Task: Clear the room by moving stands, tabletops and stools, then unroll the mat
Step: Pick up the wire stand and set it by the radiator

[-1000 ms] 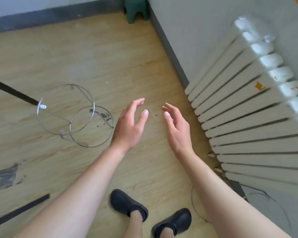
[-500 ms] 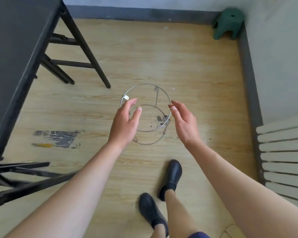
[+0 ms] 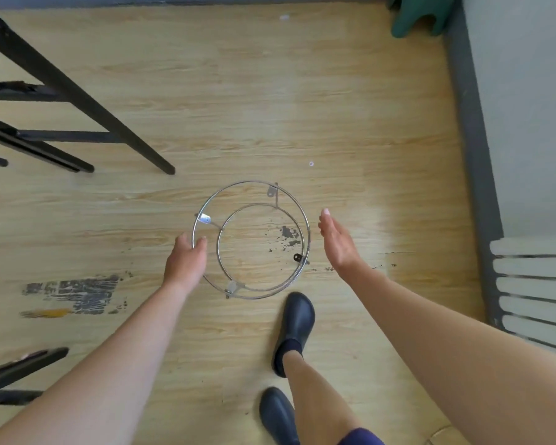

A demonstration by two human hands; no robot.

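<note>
One change: left hand [image 3: 187,260] now grips stand [image 3: 272,191].

- This is a plain, sparsely furnished indoor room. Whether it belongs to a home or a simple workroom cannot be told.
- The floor [image 3: 270,107] is pale wood-pattern sheet, with a worn dark patch [image 3: 74,292] where the surface is scraped.
- A dark grey skirting [image 3: 472,155] runs along the foot of a pale painted wall [image 3: 527,107].
- A white ribbed radiator [image 3: 533,284] stands against that wall.
- A low green plastic stool [image 3: 421,17] stands in the far corner.
- The black metal legs [image 3: 77,101] of a desk stand on the left.
</note>
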